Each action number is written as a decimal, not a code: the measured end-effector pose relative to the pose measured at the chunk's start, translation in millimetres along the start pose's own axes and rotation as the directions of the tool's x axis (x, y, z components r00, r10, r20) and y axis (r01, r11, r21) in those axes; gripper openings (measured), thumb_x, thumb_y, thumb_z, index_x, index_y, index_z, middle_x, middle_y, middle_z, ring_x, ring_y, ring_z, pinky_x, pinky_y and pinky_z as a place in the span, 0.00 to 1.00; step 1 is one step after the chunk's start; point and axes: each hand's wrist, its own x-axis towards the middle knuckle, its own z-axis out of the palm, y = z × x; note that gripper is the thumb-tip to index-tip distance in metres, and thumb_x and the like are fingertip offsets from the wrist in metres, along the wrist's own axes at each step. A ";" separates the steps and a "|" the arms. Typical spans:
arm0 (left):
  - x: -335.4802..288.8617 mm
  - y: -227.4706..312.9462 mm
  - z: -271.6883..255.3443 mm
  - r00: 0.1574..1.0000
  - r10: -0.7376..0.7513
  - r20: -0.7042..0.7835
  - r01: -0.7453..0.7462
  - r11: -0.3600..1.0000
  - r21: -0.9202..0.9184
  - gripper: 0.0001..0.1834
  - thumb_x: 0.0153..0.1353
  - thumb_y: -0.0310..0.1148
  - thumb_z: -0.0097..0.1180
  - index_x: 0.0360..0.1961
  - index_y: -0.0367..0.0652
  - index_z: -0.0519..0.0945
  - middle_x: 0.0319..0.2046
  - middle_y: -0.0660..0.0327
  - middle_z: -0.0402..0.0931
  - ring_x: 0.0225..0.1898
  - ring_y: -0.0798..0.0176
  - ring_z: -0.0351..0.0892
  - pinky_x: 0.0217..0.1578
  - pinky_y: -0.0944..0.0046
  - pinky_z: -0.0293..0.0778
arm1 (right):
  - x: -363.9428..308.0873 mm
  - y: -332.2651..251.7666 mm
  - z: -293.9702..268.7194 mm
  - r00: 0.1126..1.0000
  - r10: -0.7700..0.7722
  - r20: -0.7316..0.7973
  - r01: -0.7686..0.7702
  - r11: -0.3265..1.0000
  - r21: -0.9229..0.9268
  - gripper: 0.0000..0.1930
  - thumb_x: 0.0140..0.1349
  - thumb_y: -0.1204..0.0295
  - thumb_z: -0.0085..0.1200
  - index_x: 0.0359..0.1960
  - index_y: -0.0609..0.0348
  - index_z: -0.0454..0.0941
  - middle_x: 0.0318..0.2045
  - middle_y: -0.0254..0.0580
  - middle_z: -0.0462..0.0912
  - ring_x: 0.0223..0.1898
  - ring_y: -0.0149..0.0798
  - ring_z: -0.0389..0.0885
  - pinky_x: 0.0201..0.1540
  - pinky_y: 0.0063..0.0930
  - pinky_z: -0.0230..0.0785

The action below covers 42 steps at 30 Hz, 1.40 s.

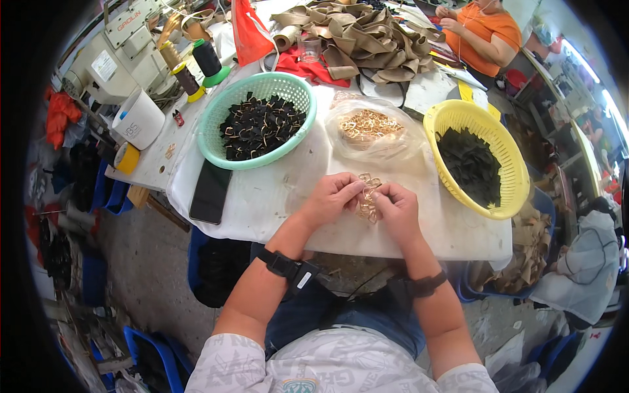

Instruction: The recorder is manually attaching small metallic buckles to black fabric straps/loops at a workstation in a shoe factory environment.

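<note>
Both hands meet over the near part of the white-covered table (288, 229). Between them is a small cluster of gold metal rings (368, 204). My left hand (333, 198) pinches the cluster from the left, thumb and finger closed. Opposite it, my right hand (398, 208) has its fingers closed on the cluster's right side. Just beyond the hands lies a clear plastic bag (354, 147) holding many similar gold rings (370, 124). A green basket (309, 98) to the left holds black pieces with gold rings on them (262, 128). The yellow basket (517, 164) at right holds plain black pieces (468, 164).
A black phone (210, 193) lies at the left table edge. Thread spools (207, 59), a white bucket (139, 118) and a sewing machine (121, 56) stand beyond it. Brown strips (367, 36) are heaped at the back. A person in orange (488, 33) works at the far right.
</note>
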 end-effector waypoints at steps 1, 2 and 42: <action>-0.3 -0.9 -1.0 1.000 0.005 0.007 -0.005 1.000 -0.029 0.07 0.66 0.31 0.53 0.35 0.39 0.77 0.24 0.70 0.73 0.24 0.77 0.70 0.25 0.75 0.65 | 0.4 -0.1 -0.4 1.000 0.006 -0.006 -0.006 0.999 0.035 0.04 0.60 0.78 0.54 0.28 0.65 0.77 0.21 0.31 0.78 0.23 0.20 0.71 0.24 0.16 0.63; -0.5 -1.3 -1.2 0.999 0.015 0.028 -0.014 0.999 -0.032 0.06 0.66 0.31 0.52 0.35 0.39 0.77 0.24 0.69 0.74 0.24 0.77 0.70 0.26 0.75 0.65 | 1.0 -0.4 -1.0 1.000 0.012 -0.012 -0.011 0.997 0.070 0.04 0.60 0.78 0.54 0.28 0.65 0.77 0.21 0.31 0.78 0.23 0.19 0.71 0.24 0.16 0.63; 0.5 -7.3 1.3 0.997 0.072 0.023 -0.074 0.995 0.068 0.06 0.69 0.29 0.45 0.41 0.38 0.72 0.27 0.67 0.71 0.26 0.75 0.68 0.29 0.74 0.67 | 2.5 6.6 4.5 0.995 -0.010 0.103 0.010 1.000 -0.003 0.11 0.65 0.74 0.45 0.26 0.64 0.75 0.19 0.33 0.74 0.21 0.25 0.70 0.25 0.22 0.64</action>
